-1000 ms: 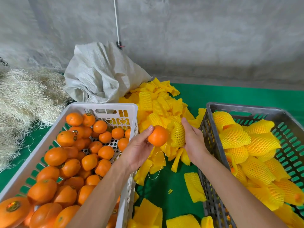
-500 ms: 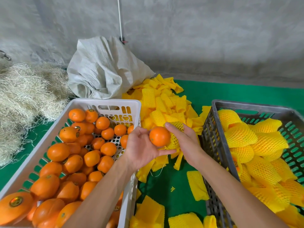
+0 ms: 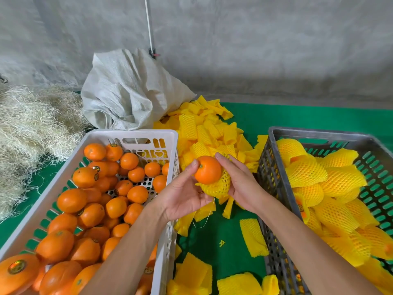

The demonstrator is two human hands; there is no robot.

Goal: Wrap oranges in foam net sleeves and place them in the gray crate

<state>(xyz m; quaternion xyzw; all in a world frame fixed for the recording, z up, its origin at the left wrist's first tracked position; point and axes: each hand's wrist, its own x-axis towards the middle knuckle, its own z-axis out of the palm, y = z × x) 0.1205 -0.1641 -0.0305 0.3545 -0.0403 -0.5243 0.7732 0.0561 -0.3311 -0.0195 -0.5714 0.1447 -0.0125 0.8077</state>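
A person's two bare forearms are reaching in from the bottom edge, meeting above a green counter (image 3: 276, 116). The left hand (image 3: 182, 194) is holding a bare orange (image 3: 208, 170), its grip curled around the fruit with the thumb pressing beside the stem. The right hand (image 3: 240, 184) is gripping a yellow foam net sleeve (image 3: 219, 186), which is cupping the underside and far side of the orange while the top half is sitting uncovered. To the left, a white crate (image 3: 131, 135) is holding many loose oranges (image 3: 89, 201). To the right, the gray crate (image 3: 274, 188) is holding wrapped oranges (image 3: 319, 179) in yellow netting. Between the crates, a pile of flat sleeves (image 3: 204, 128) is lying behind the hands, with more scattered toward the bottom edge. A crumpled white sack (image 3: 127, 92) is slumping against a gray wall (image 3: 255, 50), beside a heap of pale straw (image 3: 32, 120).
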